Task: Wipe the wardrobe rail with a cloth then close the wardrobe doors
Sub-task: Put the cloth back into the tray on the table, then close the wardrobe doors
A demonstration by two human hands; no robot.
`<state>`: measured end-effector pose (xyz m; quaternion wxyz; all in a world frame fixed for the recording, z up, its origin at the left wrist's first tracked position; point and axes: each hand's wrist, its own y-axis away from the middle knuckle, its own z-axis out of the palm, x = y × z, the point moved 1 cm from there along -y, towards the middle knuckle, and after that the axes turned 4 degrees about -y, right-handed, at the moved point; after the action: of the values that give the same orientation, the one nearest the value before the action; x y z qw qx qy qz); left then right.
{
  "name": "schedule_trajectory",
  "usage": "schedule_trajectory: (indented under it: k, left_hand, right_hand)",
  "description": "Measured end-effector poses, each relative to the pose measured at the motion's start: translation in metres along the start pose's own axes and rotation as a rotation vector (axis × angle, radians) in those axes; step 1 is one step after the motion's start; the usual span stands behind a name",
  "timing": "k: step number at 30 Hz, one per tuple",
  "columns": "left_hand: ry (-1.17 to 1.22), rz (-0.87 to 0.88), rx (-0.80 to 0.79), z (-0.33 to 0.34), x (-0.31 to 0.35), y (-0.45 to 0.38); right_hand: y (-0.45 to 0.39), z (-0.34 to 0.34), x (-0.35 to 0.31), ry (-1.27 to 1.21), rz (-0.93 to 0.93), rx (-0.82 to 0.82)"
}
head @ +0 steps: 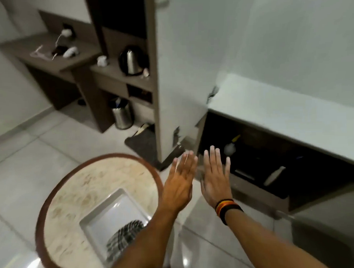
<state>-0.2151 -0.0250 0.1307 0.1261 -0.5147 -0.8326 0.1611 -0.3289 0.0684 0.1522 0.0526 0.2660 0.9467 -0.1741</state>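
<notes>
Checked cloth (125, 238) lies in a white tray (98, 216) on the round marble worktop (73, 189) below my left forearm. I hold my left hand (178, 182) and right hand (215, 178) flat, fingers spread, empty, before the wardrobe's (180, 73) white side.

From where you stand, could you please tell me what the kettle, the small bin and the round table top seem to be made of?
The kettle looks like brushed steel with a dark, probably plastic, handle and base: its body shows a pale vertical glint. The bin seems polished metal, mirror-like on its side. The round table top looks like beige veined stone, perhaps marble or an imitation, inside a brown, seemingly wooden rim.
</notes>
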Motion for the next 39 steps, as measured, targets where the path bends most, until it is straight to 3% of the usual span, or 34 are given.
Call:
schedule_trajectory:
  k: [9, 16, 22, 29, 32, 37, 39]
  left_hand:
    - [-0.06, 0.253, 0.408, -0.181, 0.078, -0.24]
    - [-0.044, 0.385, 0.64, -0.324, 0.177, -0.35]
    - [0.023, 0.65, 0.809, -0.397, 0.296, -0.375]
    - [0.058, 1.114, 0.956, -0.455, 0.454, -0.34]
    - [0.01, 1.28, 0.996, -0.486, 0.519, -0.312]
    - [-0.312, 1.386, 0.914, -0.516, 0.591, -0.264]
    - [-0.391, 1.413, 0.845, -0.521, 0.596, -0.254]
  right_hand:
    - [-0.111, -0.261, 0.111, 0.21, 0.136, 0.454]
    - [-0.141, -0.443, 0.144, 0.348, 0.198, 0.767]
    - [-0.081, -0.542, 0.187, 0.372, 0.343, 1.014]
    - [0.073, -0.615, 0.252, 0.304, 0.536, 1.479]
    - [0.128, -0.627, 0.277, 0.114, 0.694, 1.576]
    - [0.16, -0.626, 0.301, -0.602, 0.621, 1.556]
    - [0.162, -0.629, 0.302, -0.748, 0.625, 1.594]
